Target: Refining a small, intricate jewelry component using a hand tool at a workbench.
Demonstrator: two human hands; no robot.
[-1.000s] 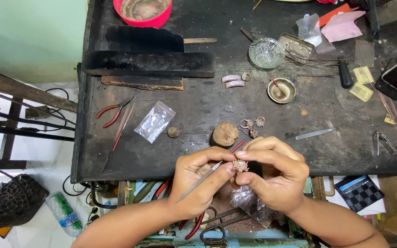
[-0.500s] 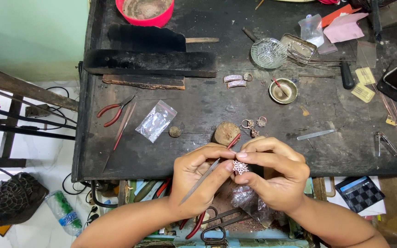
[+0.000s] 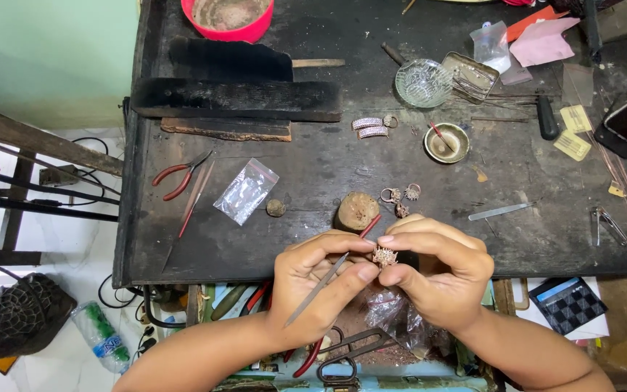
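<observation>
1. Silver-toned and bristling with tiny prongs, the small round jewellery piece (image 3: 384, 256) sits pinched between the thumb and fingertips of the right hand (image 3: 440, 279), held in the air just off the near edge of the dark scuffed wooden desk (image 3: 313, 167).
2. Closed around a thin grey metal needle tool (image 3: 318, 288), the fingers of the left hand (image 3: 321, 287) hold it like a pen, its tip angled up toward the jewellery piece (whether it touches cannot be told).
3. Since a second ago both hands have drifted slightly toward the body, and the piece now hangs a little lower against the desk edge; the grips themselves look unchanged. Judging from that, the fine work on the piece goes on without a change of tool.
4. Just beyond the knuckles stands a rounded brown wooden block (image 3: 358, 210), with a red-handled tool poking out beside it.
5. Near the block lie a few small silver rings with settings (image 3: 400, 196), and further right a flat silver pair of tweezers (image 3: 501, 211).
6. Further out: a clear plastic zip bag (image 3: 246, 190), red-handled pliers (image 3: 178, 174), a small brass dish (image 3: 447, 142), a cut-glass bowl (image 3: 423, 83) and a red plastic bowl (image 3: 228, 17).
</observation>
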